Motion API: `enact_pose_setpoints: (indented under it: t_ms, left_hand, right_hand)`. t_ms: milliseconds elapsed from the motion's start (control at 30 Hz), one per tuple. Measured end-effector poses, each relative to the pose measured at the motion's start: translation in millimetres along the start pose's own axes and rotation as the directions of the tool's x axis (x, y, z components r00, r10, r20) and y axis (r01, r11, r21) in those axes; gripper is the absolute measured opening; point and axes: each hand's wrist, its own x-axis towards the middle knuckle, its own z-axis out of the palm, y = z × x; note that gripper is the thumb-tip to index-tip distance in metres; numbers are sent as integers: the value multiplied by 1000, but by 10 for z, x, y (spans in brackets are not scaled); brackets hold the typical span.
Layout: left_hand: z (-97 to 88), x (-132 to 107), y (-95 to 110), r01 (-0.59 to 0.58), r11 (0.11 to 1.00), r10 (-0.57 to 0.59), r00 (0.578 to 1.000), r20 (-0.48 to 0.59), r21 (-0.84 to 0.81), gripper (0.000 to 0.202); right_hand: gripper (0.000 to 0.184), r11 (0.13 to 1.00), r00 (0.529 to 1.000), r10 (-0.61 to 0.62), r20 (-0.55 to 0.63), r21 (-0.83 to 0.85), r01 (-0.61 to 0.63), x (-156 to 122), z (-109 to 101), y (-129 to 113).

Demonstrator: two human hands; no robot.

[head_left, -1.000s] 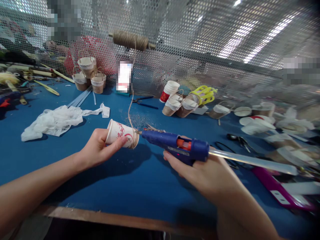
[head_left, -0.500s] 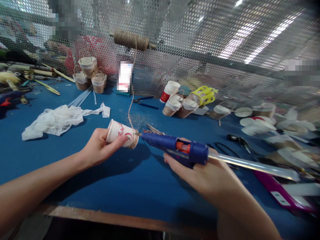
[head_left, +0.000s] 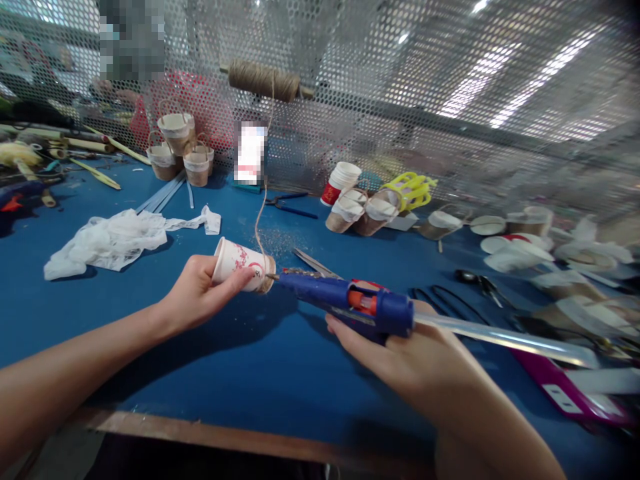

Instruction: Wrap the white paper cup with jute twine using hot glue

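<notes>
My left hand [head_left: 200,291] is closed around a white paper cup [head_left: 233,259] with a red print, tipped on its side with its base to the right. Brown twine [head_left: 258,230] hangs down to the cup and lies along its base end. In my right hand [head_left: 395,353] is a blue glue gun [head_left: 345,300], its nozzle at the base end of the cup; whether it touches I cannot tell. A long clear glue stick [head_left: 505,339] juts from the gun's rear. Behind the gun lies a pair of scissors [head_left: 315,263], partly covered by it.
A twine roll [head_left: 263,80] hangs on the perforated metal screen. White lace [head_left: 110,243] and twine-wrapped cups [head_left: 196,167] lie at the left. Pliers [head_left: 295,208], stacked cups [head_left: 342,181] and a yellow roll [head_left: 413,191] stand behind. A purple power strip [head_left: 555,387] is at the right.
The glue gun's nozzle has shifted slightly down and left along the cup's base end. The cup has moved slightly left, and more of the scissors shows.
</notes>
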Motion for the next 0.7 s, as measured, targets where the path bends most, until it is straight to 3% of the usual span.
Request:
enact_pose_setpoints:
  t_ms: [100, 300, 467, 567, 633, 700]
  left_hand:
    - [-4, 7, -3, -11, 1000, 11, 1000, -3, 4, 29]
    - [-9, 6, 22, -49, 998, 49, 999, -2, 31, 28]
    - [-12, -4, 50, -87, 996, 87, 996, 28, 3, 24]
    - [-9, -1, 53, -84, 996, 84, 996, 27, -5, 26]
    - [-5, 4, 50, -70, 997, 71, 997, 20, -17, 27]
    - [0, 9, 47, -59, 998, 59, 998, 18, -33, 26]
  right_hand:
    - [29, 991, 991, 116, 72, 56, -120, 13, -18, -19]
    - [39, 966, 993, -98, 69, -235, 111, -76, 39, 14]
    - [38, 909, 989, -137, 53, -391, 147, -89, 68, 30]
    - [32, 956, 991, -131, 2, -266, 126, -75, 52, 27]
    - [27, 996, 1000, -1, -18, -86, -1, -64, 47, 12]
    - [21, 981, 983, 182, 11, 60, -182, -50, 50, -16]
